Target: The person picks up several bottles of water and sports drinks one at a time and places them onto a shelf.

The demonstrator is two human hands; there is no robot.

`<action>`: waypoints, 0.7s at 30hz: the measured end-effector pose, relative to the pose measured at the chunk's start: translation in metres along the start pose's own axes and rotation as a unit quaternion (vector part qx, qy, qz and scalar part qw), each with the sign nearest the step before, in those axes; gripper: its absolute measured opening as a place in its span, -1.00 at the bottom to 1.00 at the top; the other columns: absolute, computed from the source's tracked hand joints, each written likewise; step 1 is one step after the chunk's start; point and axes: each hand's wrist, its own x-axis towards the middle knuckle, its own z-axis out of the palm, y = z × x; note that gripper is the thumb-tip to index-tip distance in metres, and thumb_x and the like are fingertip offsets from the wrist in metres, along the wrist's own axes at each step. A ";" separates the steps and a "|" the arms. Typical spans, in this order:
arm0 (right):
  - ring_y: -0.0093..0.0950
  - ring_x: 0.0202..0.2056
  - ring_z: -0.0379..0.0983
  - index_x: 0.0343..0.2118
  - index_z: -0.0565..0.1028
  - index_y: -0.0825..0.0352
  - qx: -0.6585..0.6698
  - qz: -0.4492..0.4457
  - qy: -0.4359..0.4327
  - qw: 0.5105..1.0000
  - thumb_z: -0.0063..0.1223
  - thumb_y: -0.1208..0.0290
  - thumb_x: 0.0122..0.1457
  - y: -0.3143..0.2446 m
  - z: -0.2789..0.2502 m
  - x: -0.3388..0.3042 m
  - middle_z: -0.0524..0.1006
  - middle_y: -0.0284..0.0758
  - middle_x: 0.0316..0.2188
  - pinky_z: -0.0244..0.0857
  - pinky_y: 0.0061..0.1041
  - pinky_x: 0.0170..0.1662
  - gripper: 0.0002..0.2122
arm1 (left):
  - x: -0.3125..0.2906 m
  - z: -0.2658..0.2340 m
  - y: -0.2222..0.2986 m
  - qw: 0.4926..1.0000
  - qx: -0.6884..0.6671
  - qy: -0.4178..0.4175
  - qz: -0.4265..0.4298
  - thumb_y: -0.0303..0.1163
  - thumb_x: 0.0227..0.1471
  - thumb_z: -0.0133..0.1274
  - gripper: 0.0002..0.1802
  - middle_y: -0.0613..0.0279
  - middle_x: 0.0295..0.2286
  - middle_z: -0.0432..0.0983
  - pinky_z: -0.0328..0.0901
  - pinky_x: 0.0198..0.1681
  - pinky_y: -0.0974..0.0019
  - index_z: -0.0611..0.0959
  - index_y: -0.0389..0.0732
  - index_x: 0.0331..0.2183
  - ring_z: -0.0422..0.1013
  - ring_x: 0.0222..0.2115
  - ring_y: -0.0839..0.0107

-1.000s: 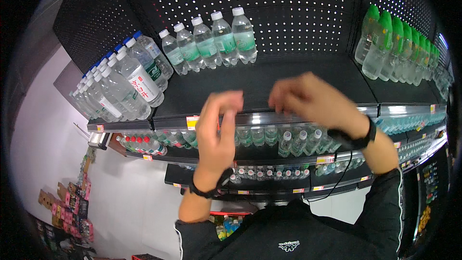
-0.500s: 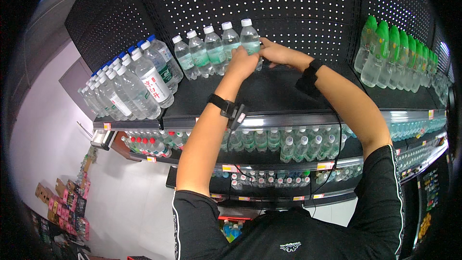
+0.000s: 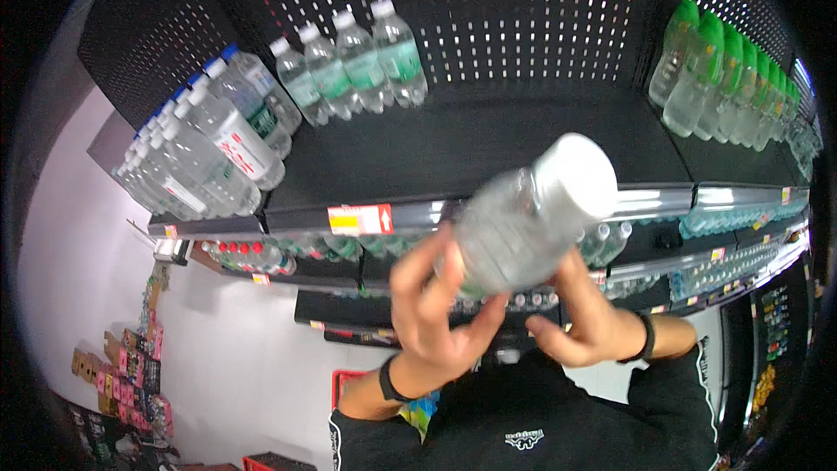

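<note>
Now a clear plastic bottle [image 3: 506, 240] hangs in front of the shelf [image 3: 540, 135], just past three o'clock from the middle of the view, blurred and tilted, its white cap [image 3: 577, 176] pointing between one and two o'clock. The left hand [image 3: 436, 301], toward six o'clock, grasps the bottle's lower end with bent fingers. The right hand [image 3: 597, 318], toward four o'clock, reaches its fingers behind the bottle, and whether it grips or merely steadies it, I cannot tell.

Half a second ago both hands were up at the row of small bottles [image 3: 362, 65] near eleven o'clock; that row counted five then and counts four now, with the one at its three o'clock end gone. The taller bottles [image 3: 218, 148] between nine and ten o'clock and the green-capped bottles [image 3: 728, 78] at two o'clock stand in their groups as before.
</note>
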 end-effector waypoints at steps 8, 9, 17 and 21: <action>-0.05 0.38 -0.01 0.41 -0.06 0.35 0.054 0.216 -0.006 0.975 0.00 0.72 0.11 0.111 0.079 -0.102 0.01 0.01 0.39 0.00 -0.24 0.36 -0.21 | -0.178 0.074 -0.039 0.944 -0.028 -0.113 -0.308 -0.56 -0.04 0.29 -0.10 -0.08 0.04 0.28 0.27 0.08 0.15 0.23 -0.35 0.29 0.32 0.02 0.04; -0.05 0.38 -0.01 0.41 -0.06 0.35 0.057 0.221 -0.007 0.974 0.00 0.72 0.11 0.126 0.089 -0.112 0.01 0.01 0.39 0.00 -0.24 0.36 -0.21 | -0.192 0.084 -0.049 0.939 -0.048 -0.125 -0.316 -0.61 -0.05 0.26 -0.10 -0.10 0.03 0.27 0.27 0.07 0.15 0.23 -0.34 0.29 0.33 0.02 0.03; -0.01 0.35 0.06 0.43 -0.11 0.28 0.044 0.299 0.014 0.953 -0.02 0.72 0.12 0.195 0.111 -0.124 0.05 0.03 0.36 0.07 -0.30 0.32 -0.18 | -0.227 0.127 -0.102 0.921 -0.085 -0.145 -0.351 -0.59 0.05 0.19 -0.25 -0.09 0.01 0.28 0.31 0.05 0.10 0.27 -0.33 0.24 0.37 0.00 0.02; 0.06 0.33 0.06 0.42 -0.10 0.30 -0.050 0.297 0.060 0.952 0.00 0.69 0.12 0.209 0.128 -0.127 0.03 0.08 0.34 0.21 -0.28 0.24 -0.19 | -0.228 0.145 -0.116 0.920 -0.122 -0.129 -0.348 -0.53 0.07 0.21 -0.30 -0.06 -0.01 0.29 0.32 0.04 0.10 0.31 -0.32 0.21 0.38 -0.01 0.04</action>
